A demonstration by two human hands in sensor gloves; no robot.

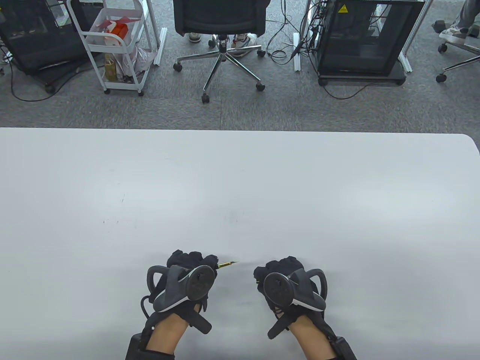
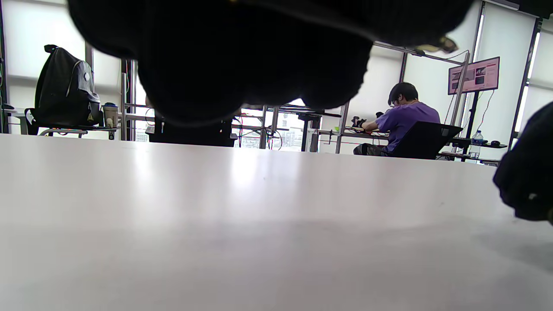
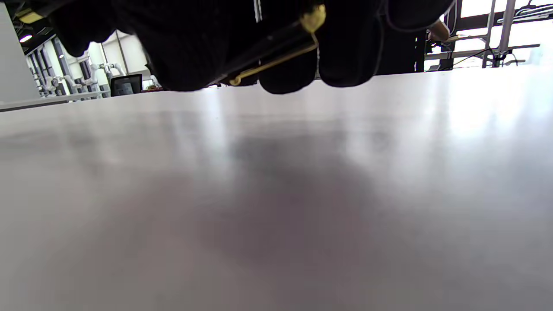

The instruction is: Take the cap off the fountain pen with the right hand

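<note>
My left hand (image 1: pixel 195 264) grips the fountain pen, whose bare gold nib (image 1: pixel 228 264) sticks out to the right of the fist and points at my right hand. My right hand (image 1: pixel 275 270) is closed around the black pen cap; the right wrist view shows the cap's gold clip (image 3: pixel 276 62) under the curled fingers (image 3: pixel 345 52). The cap is off the pen, and a gap of table lies between the nib and my right hand. Both hands hover just above the white table (image 1: pixel 240 195) near its front edge. The pen barrel is hidden inside my left fist (image 2: pixel 242 56).
An office chair (image 1: pixel 221 22), a white trolley (image 1: pixel 112 45) and a black cabinet (image 1: pixel 363 37) stand on the floor beyond the table's far edge. In the left wrist view a person in purple (image 2: pixel 402 121) sits at another desk far off.
</note>
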